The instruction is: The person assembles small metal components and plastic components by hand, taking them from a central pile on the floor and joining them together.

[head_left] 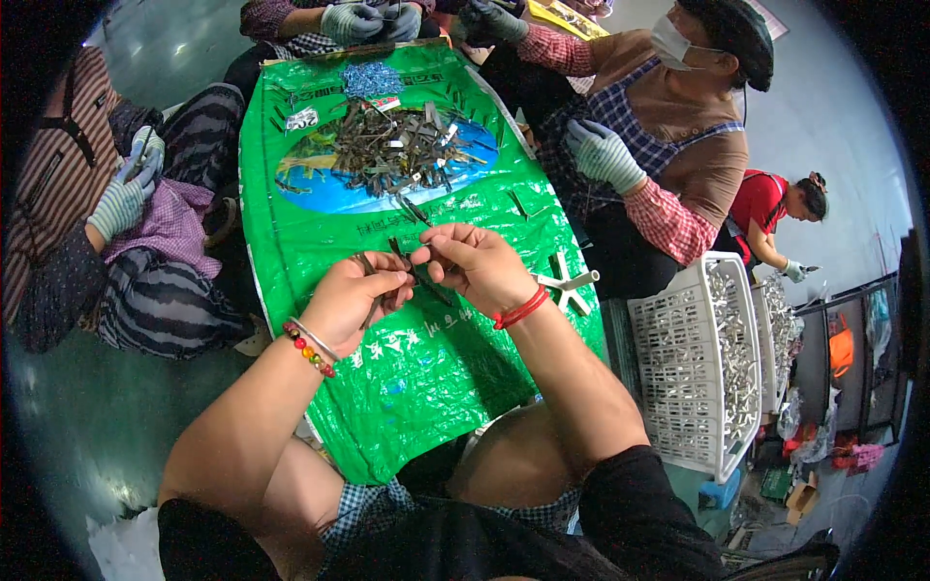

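Above the near half of a table covered with a green plastic sheet (436, 387), both my bare hands are closed and close together. My left hand (351, 302) pinches thin dark strips (395, 246) between thumb and fingers. Fingertips of my right hand (480, 268) are pressed together beside the strips' ends; a small dark piece seems to be in them, too small to name. Just beyond my hands lies a heap of dark strips (387, 145), with a few pale bits among them. A pile of small blue pieces (370, 79) sits at the far end.
A white branched plastic piece (572, 281) lies at the table's right edge. White crates (668, 358) full of small pale metallic-looking parts stand on the right. Gloved co-workers sit left (126, 194), right (605, 155) and at the far end; another person in red (765, 208) bends over farther right.
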### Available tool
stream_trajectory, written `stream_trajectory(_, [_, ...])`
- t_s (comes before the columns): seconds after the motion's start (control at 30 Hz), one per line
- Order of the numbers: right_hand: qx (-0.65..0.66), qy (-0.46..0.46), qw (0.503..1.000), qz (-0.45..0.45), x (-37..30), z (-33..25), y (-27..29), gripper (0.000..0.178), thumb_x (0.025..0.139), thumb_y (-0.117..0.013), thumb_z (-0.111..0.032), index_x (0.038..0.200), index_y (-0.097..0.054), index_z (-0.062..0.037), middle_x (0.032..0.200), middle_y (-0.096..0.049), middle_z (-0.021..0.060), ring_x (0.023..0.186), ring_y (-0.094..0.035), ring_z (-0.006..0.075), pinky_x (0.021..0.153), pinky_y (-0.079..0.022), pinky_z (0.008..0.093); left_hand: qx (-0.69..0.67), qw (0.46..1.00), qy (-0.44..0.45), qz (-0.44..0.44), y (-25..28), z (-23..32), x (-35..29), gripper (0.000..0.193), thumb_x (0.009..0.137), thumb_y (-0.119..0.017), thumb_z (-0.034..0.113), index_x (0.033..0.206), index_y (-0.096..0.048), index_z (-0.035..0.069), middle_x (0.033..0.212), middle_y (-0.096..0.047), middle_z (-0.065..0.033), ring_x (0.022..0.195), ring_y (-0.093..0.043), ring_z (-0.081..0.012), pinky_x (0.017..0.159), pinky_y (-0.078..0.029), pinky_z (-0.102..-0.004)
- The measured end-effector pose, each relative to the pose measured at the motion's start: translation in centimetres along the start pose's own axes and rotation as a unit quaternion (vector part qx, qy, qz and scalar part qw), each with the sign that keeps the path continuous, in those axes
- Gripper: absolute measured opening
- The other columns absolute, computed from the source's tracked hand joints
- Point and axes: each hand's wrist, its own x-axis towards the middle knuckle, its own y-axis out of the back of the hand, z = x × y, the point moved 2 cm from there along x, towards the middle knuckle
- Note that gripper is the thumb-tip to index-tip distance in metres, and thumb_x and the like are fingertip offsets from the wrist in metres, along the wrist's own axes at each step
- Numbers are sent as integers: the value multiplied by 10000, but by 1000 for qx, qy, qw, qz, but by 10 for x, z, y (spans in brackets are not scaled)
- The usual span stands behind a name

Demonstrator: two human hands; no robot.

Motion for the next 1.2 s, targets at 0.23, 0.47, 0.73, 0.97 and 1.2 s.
stream_trajectory(0.23, [-77, -19, 997, 14, -3, 6, -7, 51, 786, -640, -69, 822, -619, -40, 724, -606, 22, 589, -522, 82, 511, -388, 178, -43, 996, -54, 48, -1, 5, 0, 93, 804, -561, 26, 891, -543, -1, 794, -590, -64, 683, -580, -144, 605, -466, -236])
stream_trajectory(0.47, [-67, -18, 998, -4, -4, 8, -12, 53, 778, -630, -33, 831, -633, -28, 717, -606, 15, 606, -524, 79, 528, -399, 182, -9, 998, -51, 45, -2, 5, 0, 124, 777, -568, 8, 896, -543, -12, 802, -598, -78, 678, -582, -143, 601, -468, -239])
stream_trajectory(0.73, [-65, -10, 997, -46, -1, 10, -9, 94, 790, -598, -20, 884, -600, -18, 764, -608, 28, 616, -519, 84, 550, -400, 181, -3, 997, -58, 50, 1, 7, -1, 108, 773, -579, 17, 869, -530, 12, 788, -589, -62, 655, -573, -128, 590, -473, -231])
stream_trajectory(0.97, [-70, 3, 997, -28, -3, 11, -8, 87, 793, -595, -23, 880, -603, -25, 753, -602, 23, 612, -518, 81, 540, -393, 180, -12, 996, -64, 61, 0, 5, 0, 135, 766, -598, 26, 876, -520, 16, 819, -578, -60, 704, -576, -130, 632, -491, -244])
stream_trajectory(1.2, [-160, 26, 987, 11, -6, 10, -12, 62, 804, -598, -50, 863, -606, -33, 719, -577, -14, 602, -499, 63, 542, -390, 182, -24, 994, -87, 56, 0, 3, 1, 146, 761, -608, 22, 875, -517, 11, 820, -578, -65, 723, -585, -143, 670, -506, -260])
